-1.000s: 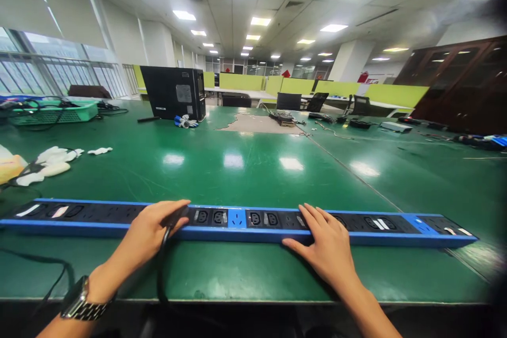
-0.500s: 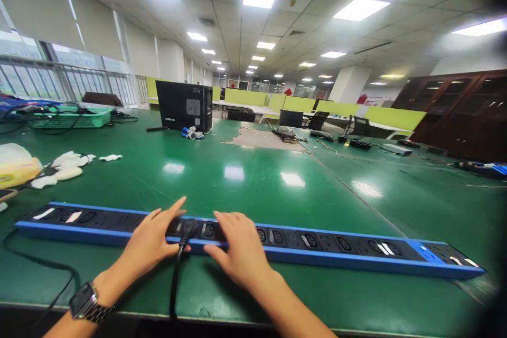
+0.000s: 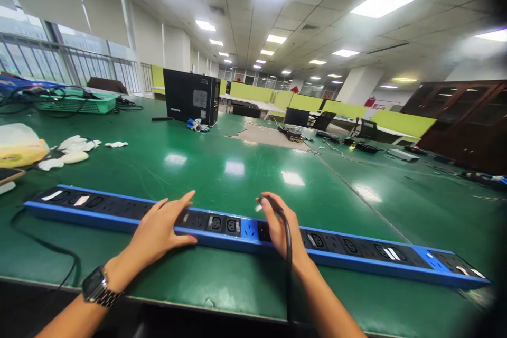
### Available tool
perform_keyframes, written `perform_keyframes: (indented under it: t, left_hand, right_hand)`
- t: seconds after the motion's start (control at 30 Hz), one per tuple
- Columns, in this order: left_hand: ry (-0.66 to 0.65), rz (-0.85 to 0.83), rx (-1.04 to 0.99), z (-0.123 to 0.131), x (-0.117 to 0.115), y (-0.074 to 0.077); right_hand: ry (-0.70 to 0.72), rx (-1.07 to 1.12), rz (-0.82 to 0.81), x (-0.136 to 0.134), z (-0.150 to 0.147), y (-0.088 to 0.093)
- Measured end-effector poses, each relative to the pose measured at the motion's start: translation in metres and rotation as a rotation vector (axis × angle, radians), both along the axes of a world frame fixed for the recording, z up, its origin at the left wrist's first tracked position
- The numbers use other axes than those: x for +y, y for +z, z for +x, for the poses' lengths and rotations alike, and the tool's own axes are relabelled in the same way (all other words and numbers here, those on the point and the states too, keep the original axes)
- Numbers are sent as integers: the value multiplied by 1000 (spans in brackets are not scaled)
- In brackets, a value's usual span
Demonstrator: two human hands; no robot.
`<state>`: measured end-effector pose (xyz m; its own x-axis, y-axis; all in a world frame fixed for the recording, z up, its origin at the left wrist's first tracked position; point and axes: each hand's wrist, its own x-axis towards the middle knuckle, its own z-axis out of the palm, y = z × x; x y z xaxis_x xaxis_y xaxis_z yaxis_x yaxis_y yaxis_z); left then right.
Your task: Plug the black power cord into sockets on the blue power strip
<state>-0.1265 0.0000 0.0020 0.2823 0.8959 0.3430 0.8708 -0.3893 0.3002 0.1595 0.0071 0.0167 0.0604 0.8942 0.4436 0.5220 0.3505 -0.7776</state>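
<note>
A long blue-and-black power strip [image 3: 233, 226] lies across the table in front of me, its sockets facing up. My left hand [image 3: 158, 224] rests over its left half, thumb along the near edge and fingers apart, holding nothing. Above the strip, right of its middle blue socket section, my right hand [image 3: 282, 224] is closed on a black power cord [image 3: 289, 264]. The cord loops over the hand and hangs down past the table's near edge. Its plug end is mostly hidden by my fingers, with a small pale bit showing at the fingertips.
A black computer case [image 3: 190, 96] stands at the back with blue-and-white gloves [image 3: 197, 125] beside it. At the left are a green basket [image 3: 79, 104] of cables, white gloves [image 3: 73, 149] and a yellowish bag [image 3: 21, 147]. Another thin cable [image 3: 51, 247] runs from the strip's left end.
My right hand has taken hold of the cord, whose plug was in a socket between my hands, and carried it up and right. My left hand has stayed on the strip.
</note>
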Motion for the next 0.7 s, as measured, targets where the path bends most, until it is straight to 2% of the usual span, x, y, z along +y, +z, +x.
perform_keyframes:
  t: [0.1, 0.2, 0.37, 0.47, 0.6, 0.7]
  left_hand:
    - [-2, -1, 7, -1, 0, -2]
    - [6, -13, 21, -2, 1, -3]
    - [9, -5, 43, -1, 1, -3]
    - [10, 12, 53, -2, 2, -3]
    - [-19, 22, 67, -1, 2, -2]
    - [-100, 34, 31, 11, 0, 1]
  right_hand:
    - [72, -226, -52, -10, 12, -9]
    - [69, -372, -80, -19, 10, -12]
    - [128, -475, -131, -24, 7, 1]
    - [105, -532, -153, -27, 5, 7]
    - [114, -595, -84, -34, 0, 5]
    - [159, -609, -57, -38, -2, 4]
